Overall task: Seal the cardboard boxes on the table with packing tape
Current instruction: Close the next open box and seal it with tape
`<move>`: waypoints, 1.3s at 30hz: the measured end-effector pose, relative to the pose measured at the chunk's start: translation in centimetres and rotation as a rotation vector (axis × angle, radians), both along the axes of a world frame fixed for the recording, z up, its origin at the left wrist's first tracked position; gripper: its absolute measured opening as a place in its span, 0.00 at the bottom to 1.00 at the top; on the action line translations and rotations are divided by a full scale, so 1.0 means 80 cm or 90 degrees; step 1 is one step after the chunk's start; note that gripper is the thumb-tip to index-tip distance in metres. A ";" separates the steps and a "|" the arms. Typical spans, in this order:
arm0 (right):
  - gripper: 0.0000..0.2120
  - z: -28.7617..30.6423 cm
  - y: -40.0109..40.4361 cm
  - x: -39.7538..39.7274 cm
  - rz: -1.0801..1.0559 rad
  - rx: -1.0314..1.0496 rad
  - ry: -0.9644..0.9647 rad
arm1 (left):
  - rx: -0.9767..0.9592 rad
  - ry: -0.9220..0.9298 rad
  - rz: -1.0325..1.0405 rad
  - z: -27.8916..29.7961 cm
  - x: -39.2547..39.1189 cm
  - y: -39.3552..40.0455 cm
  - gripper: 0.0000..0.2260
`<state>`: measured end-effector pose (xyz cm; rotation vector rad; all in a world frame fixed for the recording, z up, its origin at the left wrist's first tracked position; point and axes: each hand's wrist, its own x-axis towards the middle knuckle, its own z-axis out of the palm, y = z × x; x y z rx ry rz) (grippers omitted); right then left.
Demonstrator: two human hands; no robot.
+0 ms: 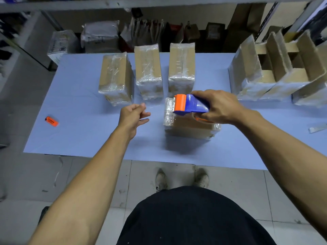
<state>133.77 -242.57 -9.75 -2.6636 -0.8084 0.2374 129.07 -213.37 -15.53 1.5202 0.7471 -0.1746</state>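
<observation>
The tape dispenser (190, 104) was held by the right hand (218, 106) over the near box (189, 125). Left of that box, clear tape was pinched by the left hand (132, 114). Next, it probably needed sticking down.

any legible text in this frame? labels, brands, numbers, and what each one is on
Nothing reads with certainty.
Orange lighter: dark print along its side, too blurred to read.
White wrapped parcels behind the table: faint marks, too small to read.
Taped cardboard boxes and tape dispenser: no text visible.
</observation>
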 end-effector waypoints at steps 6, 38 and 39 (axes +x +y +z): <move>0.26 -0.003 -0.003 -0.002 -0.014 0.009 0.016 | 0.041 0.006 0.002 -0.031 0.000 -0.020 0.10; 0.30 -0.017 -0.004 0.008 0.003 -0.009 -0.018 | 0.193 -0.039 -0.154 -0.057 0.026 -0.120 0.21; 0.31 -0.017 -0.007 0.008 0.009 -0.021 -0.019 | 0.201 -0.044 -0.153 -0.059 0.025 -0.120 0.21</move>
